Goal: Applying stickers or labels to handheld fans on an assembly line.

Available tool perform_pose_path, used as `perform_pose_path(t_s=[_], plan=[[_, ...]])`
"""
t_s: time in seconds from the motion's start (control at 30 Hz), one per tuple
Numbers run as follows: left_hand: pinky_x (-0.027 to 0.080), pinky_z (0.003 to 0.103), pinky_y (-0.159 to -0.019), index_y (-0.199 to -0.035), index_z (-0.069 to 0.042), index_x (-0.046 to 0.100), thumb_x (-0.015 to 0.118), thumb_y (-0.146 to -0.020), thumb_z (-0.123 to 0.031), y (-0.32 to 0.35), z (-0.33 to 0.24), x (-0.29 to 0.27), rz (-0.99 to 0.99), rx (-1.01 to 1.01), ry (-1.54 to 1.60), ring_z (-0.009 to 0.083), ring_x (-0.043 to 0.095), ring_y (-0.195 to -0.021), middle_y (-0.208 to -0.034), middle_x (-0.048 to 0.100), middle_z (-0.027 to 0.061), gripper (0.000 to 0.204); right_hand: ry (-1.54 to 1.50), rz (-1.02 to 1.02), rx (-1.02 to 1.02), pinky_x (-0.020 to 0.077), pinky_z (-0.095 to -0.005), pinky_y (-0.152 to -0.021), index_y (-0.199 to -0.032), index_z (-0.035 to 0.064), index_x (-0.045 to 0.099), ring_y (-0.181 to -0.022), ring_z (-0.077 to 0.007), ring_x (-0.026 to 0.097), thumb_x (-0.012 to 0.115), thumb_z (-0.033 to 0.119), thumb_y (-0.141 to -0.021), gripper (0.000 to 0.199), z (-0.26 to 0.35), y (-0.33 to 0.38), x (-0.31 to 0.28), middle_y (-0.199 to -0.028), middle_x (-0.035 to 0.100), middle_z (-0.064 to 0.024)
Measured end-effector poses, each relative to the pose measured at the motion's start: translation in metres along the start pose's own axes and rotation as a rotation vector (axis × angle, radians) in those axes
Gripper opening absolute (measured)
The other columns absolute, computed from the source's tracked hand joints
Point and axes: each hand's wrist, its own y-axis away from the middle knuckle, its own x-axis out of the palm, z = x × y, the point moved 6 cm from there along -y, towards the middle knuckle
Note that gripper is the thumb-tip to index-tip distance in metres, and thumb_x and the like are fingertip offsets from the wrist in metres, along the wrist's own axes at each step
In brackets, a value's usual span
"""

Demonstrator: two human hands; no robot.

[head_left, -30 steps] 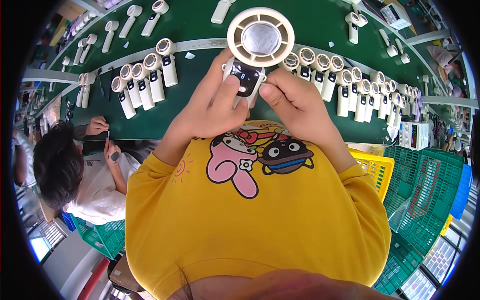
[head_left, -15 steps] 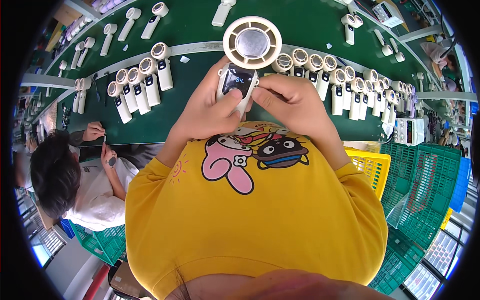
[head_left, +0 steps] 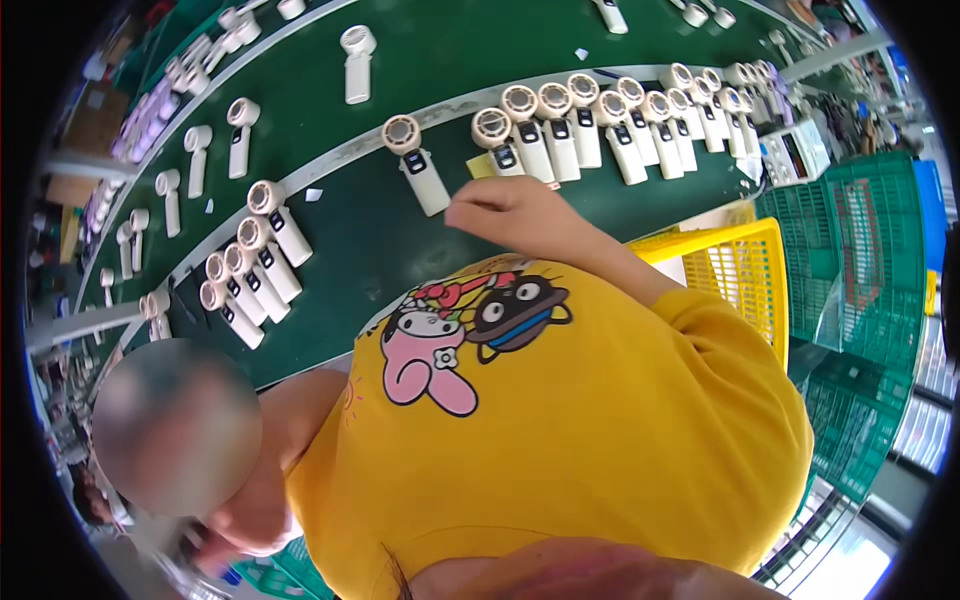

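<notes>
Cream fan (head_left: pixel 427 184) (black panel (head_left: pixel 415 162))

The camera is worn on the head, above and behind the right hand (head_left: pixel 505 213), and looks down. The yellow shirt (head_left: pixel 580 420) is very near; the table (head_left: pixel 365 235) spreads farther, beyond the hand, bent by the wide lens.

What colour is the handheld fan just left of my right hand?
The handheld fan is off-white with a black panel; head view shows it best.

Fan (head_left: pixel 430 187), held in both hands half a second ago, now lies on table (head_left: pixel 350 245), right hand (head_left: pixel 505 212) curled just beside its base, left hand off it.
</notes>
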Motion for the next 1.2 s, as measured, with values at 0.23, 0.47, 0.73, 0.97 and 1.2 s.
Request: perform_pose_path(t_s=[0.23, 0.47, 0.73, 0.97, 1.2], plan=[[0.043, 0.033, -0.067, -0.111, -0.004, 0.038, 0.054, -0.077, -0.022, 0.009, 0.096, 0.038, -0.018, -0.324, 0.060, 0.0207, 0.048, -0.081, -0.102, 0.046, 0.0140, 0.041, 0.130, 0.042, -0.108, 0.0430, -0.0260, -0.062, -0.085, 0.0067, 0.062, -0.064, -0.0169, 0.053, 0.053, 0.028, -0.080, 0.023, 0.005, -0.008, 0.002, -0.074, 0.061, -0.0036], [0.049, 0.029, -0.063, -0.104, 0.007, 0.044, 0.050, -0.075, -0.001, 0.135, 0.345, 0.081, -0.164, -1.493, 0.459, 0.0225, 0.058, -0.077, -0.092, 0.057, 0.0182, 0.031, -0.086, -0.285, 0.151, 0.0378, -0.0203, -0.057, -0.088, 0.0024, 0.061, -0.060, -0.0100, 0.044, 0.055, 0.018, -0.083, 0.017, -0.042, 0.034, -0.068, -0.070, 0.056, -0.0008], [0.043, 0.032, -0.059, -0.086, 0.004, 0.049, 0.054, -0.070, -0.005, 0.156, 0.448, 0.085, 0.010, -1.290, -0.156, 0.0236, 0.051, -0.067, -0.078, 0.054, 0.0147, 0.018, -0.129, -0.438, 0.252, 0.0343, -0.0190, -0.057, -0.091, 0.0017, 0.061, -0.061, -0.0081, 0.042, 0.053, 0.017, -0.086, 0.019, -0.066, 0.060, -0.089, -0.071, 0.053, 0.0011], [0.036, 0.034, -0.049, -0.071, -0.003, 0.043, 0.058, -0.067, -0.009, 0.155, 0.343, 0.056, 0.090, -0.379, -1.312, 0.0243, 0.041, -0.054, -0.062, 0.044, 0.0082, 0.017, -0.107, -0.348, 0.237, 0.0367, -0.0218, -0.055, -0.093, 0.0008, 0.060, -0.059, -0.0114, 0.043, 0.053, 0.019, -0.086, 0.021, -0.075, 0.040, -0.081, -0.069, 0.055, -0.0022], [0.045, 0.039, -0.054, -0.081, 0.001, 0.050, 0.064, -0.069, -0.026, 0.232, 0.278, 0.012, 0.188, -1.014, -1.509, 0.0334, 0.053, -0.060, -0.071, 0.052, 0.0156, 0.034, 0.021, -0.029, 0.095, 0.0338, -0.0199, -0.054, -0.088, 0.0036, 0.059, -0.058, -0.0084, 0.040, 0.051, 0.022, -0.087, 0.020, -0.043, -0.002, -0.036, -0.067, 0.050, 0.0005]])
